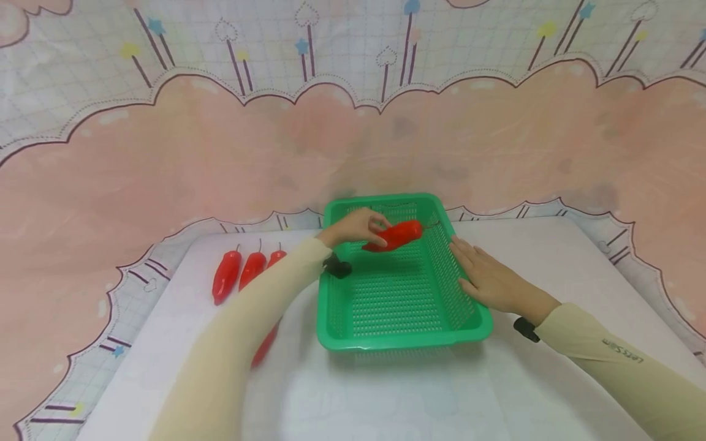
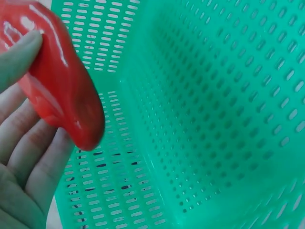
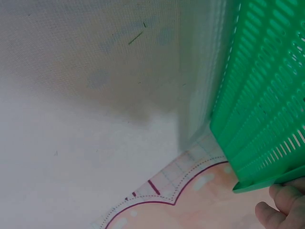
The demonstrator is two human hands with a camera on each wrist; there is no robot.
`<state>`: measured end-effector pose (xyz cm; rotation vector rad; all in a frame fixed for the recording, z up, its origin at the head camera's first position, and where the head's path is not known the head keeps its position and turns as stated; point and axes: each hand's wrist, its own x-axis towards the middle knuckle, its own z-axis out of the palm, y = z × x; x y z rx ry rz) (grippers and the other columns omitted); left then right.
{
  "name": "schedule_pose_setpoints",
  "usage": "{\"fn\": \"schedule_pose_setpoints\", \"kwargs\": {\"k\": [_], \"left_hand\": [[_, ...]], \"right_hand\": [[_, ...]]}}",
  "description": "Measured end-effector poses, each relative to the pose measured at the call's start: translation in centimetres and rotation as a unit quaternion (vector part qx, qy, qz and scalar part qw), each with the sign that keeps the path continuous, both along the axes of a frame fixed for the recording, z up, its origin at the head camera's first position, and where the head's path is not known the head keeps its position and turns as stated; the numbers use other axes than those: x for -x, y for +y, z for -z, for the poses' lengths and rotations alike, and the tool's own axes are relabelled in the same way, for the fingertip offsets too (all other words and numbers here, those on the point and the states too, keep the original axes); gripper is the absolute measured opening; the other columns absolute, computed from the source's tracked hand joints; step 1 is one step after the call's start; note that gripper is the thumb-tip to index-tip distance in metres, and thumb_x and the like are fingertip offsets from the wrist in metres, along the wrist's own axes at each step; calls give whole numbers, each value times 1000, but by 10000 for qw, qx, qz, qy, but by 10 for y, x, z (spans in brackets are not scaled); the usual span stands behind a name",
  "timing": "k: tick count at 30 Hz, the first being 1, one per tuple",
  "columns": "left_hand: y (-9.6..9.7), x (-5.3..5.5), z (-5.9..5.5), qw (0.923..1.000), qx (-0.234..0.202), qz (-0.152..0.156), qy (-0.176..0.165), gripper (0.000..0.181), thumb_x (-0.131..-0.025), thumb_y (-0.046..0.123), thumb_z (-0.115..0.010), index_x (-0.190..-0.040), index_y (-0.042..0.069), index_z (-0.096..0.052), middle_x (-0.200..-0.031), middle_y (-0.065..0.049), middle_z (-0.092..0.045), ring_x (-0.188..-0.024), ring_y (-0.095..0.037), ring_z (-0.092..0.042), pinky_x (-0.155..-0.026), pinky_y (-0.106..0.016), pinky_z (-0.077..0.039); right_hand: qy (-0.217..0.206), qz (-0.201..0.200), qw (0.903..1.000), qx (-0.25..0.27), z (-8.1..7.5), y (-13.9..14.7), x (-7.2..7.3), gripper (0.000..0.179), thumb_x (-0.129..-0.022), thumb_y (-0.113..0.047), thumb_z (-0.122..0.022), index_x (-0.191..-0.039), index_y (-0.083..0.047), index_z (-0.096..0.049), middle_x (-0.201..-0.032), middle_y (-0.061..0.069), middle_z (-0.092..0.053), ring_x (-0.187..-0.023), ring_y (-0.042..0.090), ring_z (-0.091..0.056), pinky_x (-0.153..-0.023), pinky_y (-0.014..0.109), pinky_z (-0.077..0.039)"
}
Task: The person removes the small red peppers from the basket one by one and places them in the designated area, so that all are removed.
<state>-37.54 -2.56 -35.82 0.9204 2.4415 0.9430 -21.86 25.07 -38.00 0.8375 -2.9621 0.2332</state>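
Observation:
My left hand [image 1: 361,225] grips a red chili pepper [image 1: 401,235] between thumb and fingers, over the inside of a green perforated plastic basket [image 1: 405,340]. The pepper's stem points toward the basket's right wall. In the left wrist view, the thumb presses on the glossy pepper [image 2: 71,90] and its blunt tip sticks out past the fingers. At the basket's right rim, my right hand [image 1: 488,277] lies with fairly straight fingers against the edge. Its fingertips [image 3: 286,196] show at the green rim in the right wrist view.
Left of the basket, several red peppers [image 1: 227,277] lie on the white tabletop [image 1: 408,398], partly hidden by my left sleeve [image 1: 242,343]. A patterned pink cloth [image 1: 265,159] rises behind the table. Both wrists carry small black devices [image 1: 336,267].

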Motion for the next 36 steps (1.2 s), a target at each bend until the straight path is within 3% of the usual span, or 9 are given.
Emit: {"fn": "schedule_pose_setpoints", "kwargs": {"k": [4,15,21,29,36], "left_hand": [[-3,-6,-1,9996,-197,-206,23,44,-77,13,-76,-117,1,-62,-120,-16,-64,-112,-28,-62,-92,-34,-52],[-8,-26,-2,9921,-518,-1141,24,40,-77,16,-76,-112,3,-63,-110,-17,-69,-103,-26,-67,-83,-32,-55],[-11,-38,-8,9871,-576,-1492,13,38,-75,16,-77,-107,2,-63,-107,-18,-70,-104,-27,-66,-78,-30,-55],[-27,-50,-15,9744,-1262,-1728,-685,34,-77,7,-73,-107,-2,-58,-105,-22,-69,-94,-27,-68,-74,-28,-57],[-49,-60,-17,9719,-993,-2072,-509,41,-80,15,-74,-114,0,-57,-107,-21,-69,-94,-27,-68,-81,-38,-57]], "right_hand": [[-15,0,10000,-8,1,0,0,63,-94,-18,-42,-143,13,-19,-152,29,-17,-140,44,-20,-113,57,-23],[38,-5,10000,-12,2,0,1,63,-94,-19,-42,-143,13,-19,-152,29,-18,-140,44,-21,-113,57,-23],[-33,41,10000,-7,2,-1,2,64,-94,-19,-42,-144,12,-18,-153,28,-16,-141,43,-20,-113,56,-22],[-87,92,9999,-3,4,-1,3,65,-94,-20,-42,-144,12,-16,-154,28,-14,-141,43,-19,-114,57,-21],[-100,96,9999,-7,4,-1,3,65,-94,-19,-42,-144,11,-16,-154,28,-14,-142,43,-18,-114,56,-21]]}}
